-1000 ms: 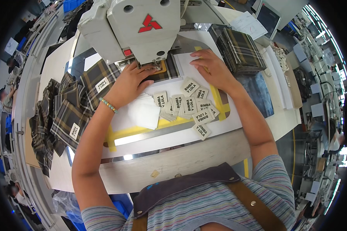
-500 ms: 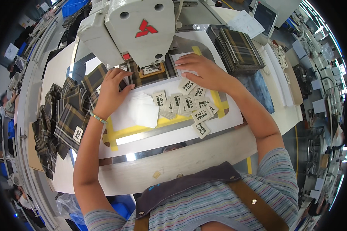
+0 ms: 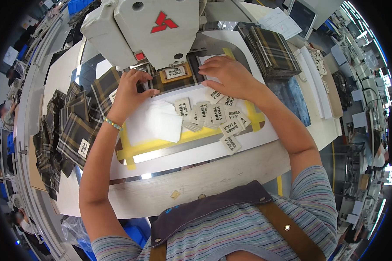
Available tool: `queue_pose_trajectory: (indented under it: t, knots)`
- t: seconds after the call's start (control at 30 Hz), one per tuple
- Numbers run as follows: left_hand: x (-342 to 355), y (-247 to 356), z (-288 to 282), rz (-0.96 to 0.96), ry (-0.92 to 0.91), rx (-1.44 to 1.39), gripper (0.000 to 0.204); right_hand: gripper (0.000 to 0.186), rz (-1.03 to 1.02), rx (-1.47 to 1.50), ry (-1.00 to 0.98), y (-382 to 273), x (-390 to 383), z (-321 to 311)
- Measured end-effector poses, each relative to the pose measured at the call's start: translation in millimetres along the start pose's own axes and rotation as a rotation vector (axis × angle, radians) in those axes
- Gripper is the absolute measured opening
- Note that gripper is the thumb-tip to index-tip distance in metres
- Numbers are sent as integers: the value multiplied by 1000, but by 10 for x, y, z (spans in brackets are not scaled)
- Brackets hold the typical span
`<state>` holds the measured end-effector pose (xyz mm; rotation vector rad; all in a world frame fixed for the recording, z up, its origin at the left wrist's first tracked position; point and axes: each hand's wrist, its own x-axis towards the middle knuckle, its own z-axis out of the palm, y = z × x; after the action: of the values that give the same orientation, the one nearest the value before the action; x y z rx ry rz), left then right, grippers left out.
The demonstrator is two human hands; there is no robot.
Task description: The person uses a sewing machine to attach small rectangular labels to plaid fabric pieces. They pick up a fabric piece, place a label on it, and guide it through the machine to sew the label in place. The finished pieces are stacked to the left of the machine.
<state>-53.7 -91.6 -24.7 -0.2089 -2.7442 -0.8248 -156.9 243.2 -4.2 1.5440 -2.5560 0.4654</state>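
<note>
A dark plaid fabric piece [image 3: 162, 88] lies under the head of a white sewing machine [image 3: 159, 41]. On it, a brass-coloured clamp frame [image 3: 165, 80] surrounds a pale printed label [image 3: 175, 72]. To the left of the frame, my left hand [image 3: 134, 92] rests at the fabric's edge, thumb and forefinger apart. My right hand [image 3: 231, 78] lies on the other side with its fingers stretched over the fabric's right end and a white sheet. Several loose pale labels [image 3: 202, 112] are spread in front of the fabric, beside white paper pieces [image 3: 166, 126].
Crumpled plaid pieces [image 3: 69, 135], one bearing a label, heap at the left. A neat stack of plaid pieces [image 3: 272, 52] stands at the right. Yellow tape [image 3: 170, 147] borders the work plate. Behind are papers [image 3: 279, 22] and a monitor [image 3: 301, 17].
The clamp frame and label have shifted slightly right and toward me relative to the machine head, and the label shows more fully. Both hands keep nearly the same pose; the view has tilted a little.
</note>
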Motion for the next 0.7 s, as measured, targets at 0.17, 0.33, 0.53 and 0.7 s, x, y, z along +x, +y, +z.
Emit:
queue_pose_trajectory:
  t: [0.17, 0.33, 0.53, 0.7]
  knots:
    - [66, 214, 214, 11, 27, -47, 25, 35, 56, -200, -107, -142, 26, -205]
    - [89, 183, 241, 19, 74, -128, 20, 24, -9, -262, -6, -126, -6, -105]
    - [37, 220, 166, 81, 68, -175, 20, 16, -109, -292, 62, -77, -5, -26]
    - [-237, 257, -114, 172, 13, -33, 20, 14, -194, -15, 115, -234, -131, -217]
